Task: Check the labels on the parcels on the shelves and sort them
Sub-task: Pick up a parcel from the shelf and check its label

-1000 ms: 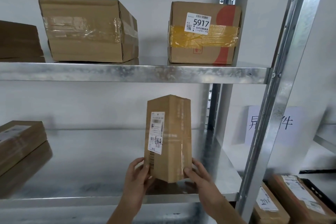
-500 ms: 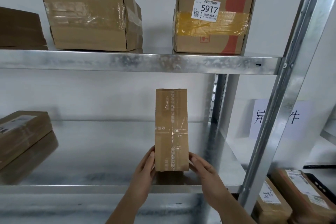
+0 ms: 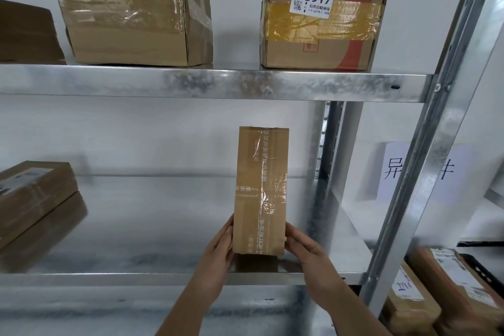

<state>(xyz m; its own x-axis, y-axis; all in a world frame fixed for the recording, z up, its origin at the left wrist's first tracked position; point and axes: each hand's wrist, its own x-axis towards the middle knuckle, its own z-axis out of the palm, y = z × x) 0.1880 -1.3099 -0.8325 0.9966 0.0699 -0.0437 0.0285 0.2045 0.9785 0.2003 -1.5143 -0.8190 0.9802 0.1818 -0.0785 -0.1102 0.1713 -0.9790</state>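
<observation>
A person stands at a metal shelf rack, holding a tall, narrow cardboard parcel (image 3: 259,191) upright on the lower shelf (image 3: 136,226), towards its right end. The left hand (image 3: 218,245) presses against the parcel's lower left side and the right hand (image 3: 305,248) cups its lower right edge, the fingers of both curled round its bottom corners so the box is clamped between them. A second ago the parcel was turned at an angle, and a white shipping label with a barcode showed on its left face. Since then it has been rotated, so the broad face now towards us shows only brown cardboard crossed by clear printed tape, and the label is out of sight. The parcel's base seems to rest on or just above the shelf; I cannot tell which. My reading is that the label has been looked at and the box is being set square or turned to check another side, so the sorting decision for it is probably near. On the upper shelf (image 3: 218,84) sit a plain taped box (image 3: 131,8) and, to its right, a box with yellow tape (image 3: 321,13) and a white label reading 5917. Two flat parcels (image 3: 32,199) lie stacked at the far left of the lower shelf, well apart from the held one. More labelled boxes (image 3: 425,297) sit low on the right, beyond the rack's upright post (image 3: 425,144).
</observation>
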